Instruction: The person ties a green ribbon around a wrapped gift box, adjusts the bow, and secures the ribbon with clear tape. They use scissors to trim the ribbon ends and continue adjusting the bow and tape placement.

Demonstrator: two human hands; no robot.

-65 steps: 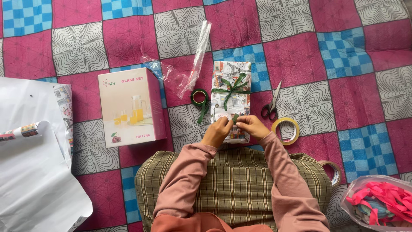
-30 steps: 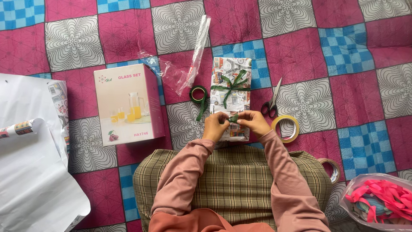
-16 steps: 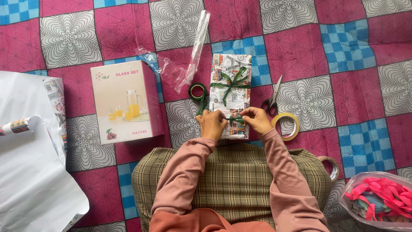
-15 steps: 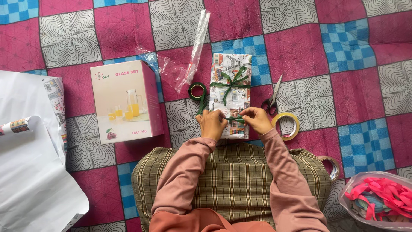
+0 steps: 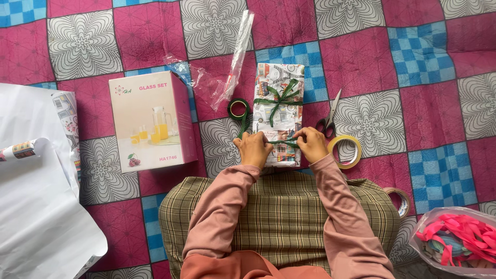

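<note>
A wrapped gift box in printed paper lies on the quilt, with a green ribbon bow tied across its far half. My left hand and my right hand rest on its near end. Between them they pinch a thin green ribbon strand stretched sideways across the box. A green ribbon roll lies just left of the box, its loose tail running down toward my left hand.
Scissors and a yellow tape ring lie right of the box. A pink glass-set carton sits at left, crumpled clear plastic above. White wrapping paper covers the left edge. A bag of pink ribbons sits bottom right beside another tape roll.
My hands have drawn apart sideways, and the green ribbon strand between them now lies stretched flat across the near end of the box. The view has shifted slightly.
</note>
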